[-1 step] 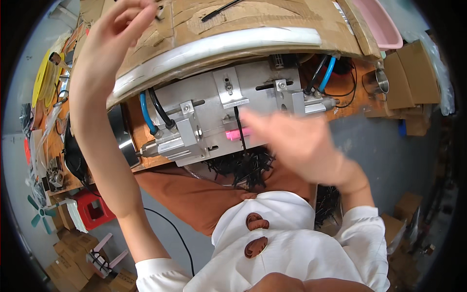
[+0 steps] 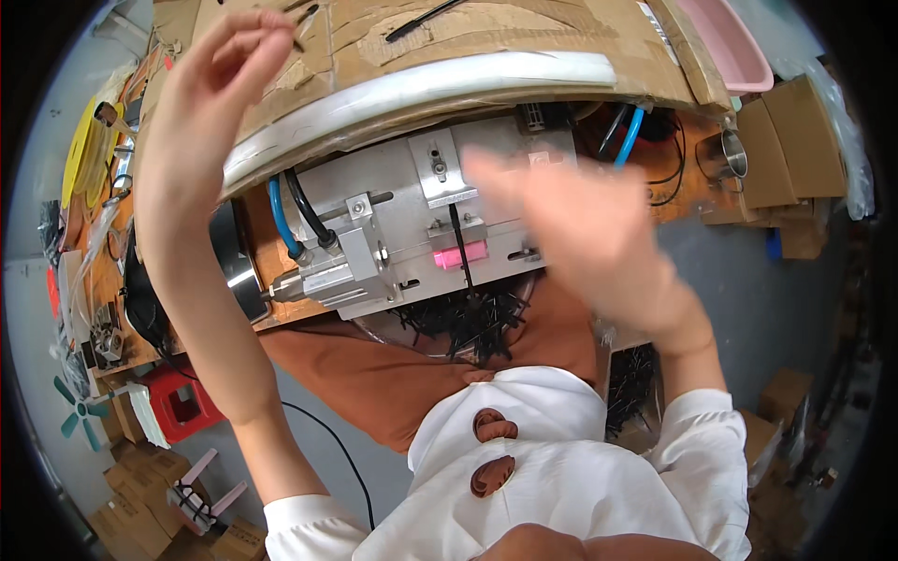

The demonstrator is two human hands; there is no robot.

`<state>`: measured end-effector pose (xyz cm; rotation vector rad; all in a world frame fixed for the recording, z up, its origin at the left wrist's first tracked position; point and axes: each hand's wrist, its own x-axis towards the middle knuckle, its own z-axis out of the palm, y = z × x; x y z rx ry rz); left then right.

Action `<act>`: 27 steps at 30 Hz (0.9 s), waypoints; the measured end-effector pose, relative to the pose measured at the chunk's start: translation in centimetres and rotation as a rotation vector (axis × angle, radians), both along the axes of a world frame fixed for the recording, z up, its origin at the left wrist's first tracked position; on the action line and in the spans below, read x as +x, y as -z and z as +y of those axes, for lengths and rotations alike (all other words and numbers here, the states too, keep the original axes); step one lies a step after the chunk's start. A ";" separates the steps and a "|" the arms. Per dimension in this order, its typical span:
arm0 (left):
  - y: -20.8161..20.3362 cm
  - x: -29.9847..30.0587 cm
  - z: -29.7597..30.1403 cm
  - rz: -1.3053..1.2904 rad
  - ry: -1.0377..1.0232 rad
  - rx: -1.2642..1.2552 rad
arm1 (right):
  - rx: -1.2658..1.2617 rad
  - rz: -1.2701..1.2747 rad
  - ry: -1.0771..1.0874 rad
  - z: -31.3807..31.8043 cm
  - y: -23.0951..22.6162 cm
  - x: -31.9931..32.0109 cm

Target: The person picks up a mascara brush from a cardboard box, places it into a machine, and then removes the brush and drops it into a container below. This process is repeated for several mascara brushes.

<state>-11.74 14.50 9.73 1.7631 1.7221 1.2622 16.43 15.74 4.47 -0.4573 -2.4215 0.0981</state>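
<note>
A thin black rod (image 2: 462, 245) stands in a metal clamping fixture (image 2: 341, 217), its upper end at a silver bracket (image 2: 441, 168) and its lower end over my lap. Behind the rod, a bright pink piece (image 2: 475, 251) sits on the fixture. My right hand (image 2: 585, 229) is over the fixture's right side, smeared by motion, so its fingers cannot be read; it is apart from the rod. At the upper left, my left hand (image 2: 234, 70) hovers over the cardboard with fingers curled together. Small dark bits (image 2: 310, 13) show by its fingertips; what it pinches is unclear.
Several black rods lie piled in a clear container (image 2: 458, 323) on my lap, with more in a box (image 2: 631, 383) at the right. Another black rod (image 2: 426, 19) lies on the cardboard (image 2: 524, 33). A metal cup (image 2: 722, 156) and blue hoses (image 2: 282, 220) flank the fixture.
My right hand has moved up and right, away from the rod, uncovering more of the pink piece and hiding the fixture's right cylinder. My left hand has shifted slightly.
</note>
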 end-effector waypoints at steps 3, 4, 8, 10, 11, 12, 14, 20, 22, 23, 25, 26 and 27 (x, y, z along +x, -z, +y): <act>2.6 3.4 -3.8 -0.059 -0.021 0.217 | 0.472 -0.043 0.187 9.5 -3.3 -2.5; 3.3 5.8 -5.5 0.029 -0.130 0.218 | 0.366 -0.005 0.160 11.2 -4.5 -3.6; 8.1 11.7 -12.0 0.312 -0.060 0.182 | 0.130 -0.277 0.188 14.8 -4.4 -5.4; 10.4 14.2 -14.0 0.386 -0.071 0.072 | -0.042 -0.356 0.218 12.3 -6.5 -5.4; 11.0 15.5 -14.0 0.413 -0.058 0.050 | -0.206 -0.255 0.241 10.3 -8.6 -3.8; 11.5 16.1 -14.1 0.398 -0.049 -0.014 | -0.383 -0.138 0.226 9.1 -9.1 -3.3; 12.3 16.7 -13.8 0.429 -0.061 -0.071 | -0.476 -0.022 0.207 8.5 -8.4 -1.3; 13.1 16.9 -13.3 0.469 -0.103 -0.110 | -0.880 0.501 0.028 4.2 -4.9 3.2; 12.1 16.1 -13.4 0.511 -0.062 -0.114 | -0.823 0.597 -0.018 0.6 -3.0 3.2; 11.5 15.3 -13.5 0.551 -0.017 -0.121 | -0.778 0.585 -0.091 -0.7 -0.8 3.5; 8.6 12.0 -12.8 0.583 -0.127 0.058 | -0.582 0.361 0.027 -3.9 1.6 4.4; 9.0 9.6 -12.5 0.196 -0.328 0.121 | -0.455 0.259 0.038 -5.2 2.5 4.2; 6.4 7.1 -10.7 0.685 -0.599 0.198 | -0.381 0.264 0.032 -6.1 4.1 3.6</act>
